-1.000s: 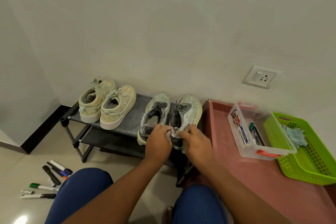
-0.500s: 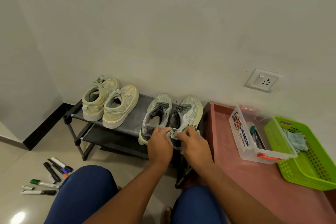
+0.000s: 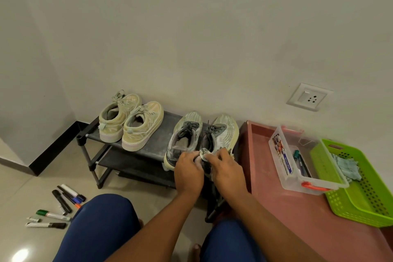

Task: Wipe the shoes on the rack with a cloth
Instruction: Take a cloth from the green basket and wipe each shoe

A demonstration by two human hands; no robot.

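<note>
While both hands pinch cloth (bunched), grey shoes sit on rack.

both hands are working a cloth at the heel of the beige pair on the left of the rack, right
No. In the head view both hands, left hand and right hand, hold the cloth at the heels of the grey pair on the right of the rack.

Four shoes stood on the rack: two cream sneakers and two grey-green trainers. About seven markers lay on the floor. One clear box, one green basket and two hands were visible.
</note>
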